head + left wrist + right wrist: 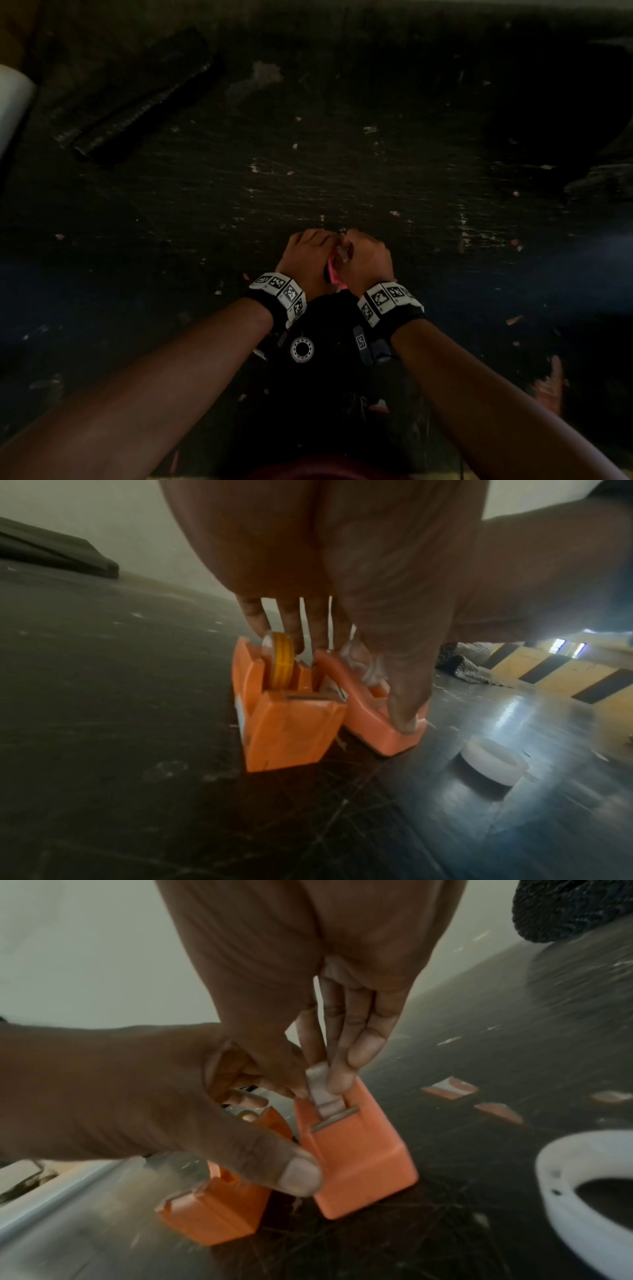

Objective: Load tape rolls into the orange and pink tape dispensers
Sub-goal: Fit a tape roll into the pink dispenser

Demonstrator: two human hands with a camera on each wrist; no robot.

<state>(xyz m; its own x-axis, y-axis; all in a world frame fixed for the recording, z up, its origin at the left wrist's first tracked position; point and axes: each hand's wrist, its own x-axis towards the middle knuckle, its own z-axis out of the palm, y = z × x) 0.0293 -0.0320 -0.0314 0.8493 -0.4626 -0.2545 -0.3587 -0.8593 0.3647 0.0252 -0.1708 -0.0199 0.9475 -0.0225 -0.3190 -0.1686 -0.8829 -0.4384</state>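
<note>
Left hand (143,1096) grips the dispensers, orange one (284,712) loaded, pink one (356,1153) beside it; right hand (308,974) pinches the tape end (320,1088) over the cutter; a hard tug could tip it.

Both forearms bare, no sleeves. Left hand (306,253) and right hand (368,257): no gloves, no rings visible. Each wrist carries a black strap with a band of white blocks bearing black-and-white square fiducial markers: left wristband (279,291), right wristband (387,299). Below the right wristband, a small dark module (361,342) with one more marker tag and a thin dark cable.
</note>
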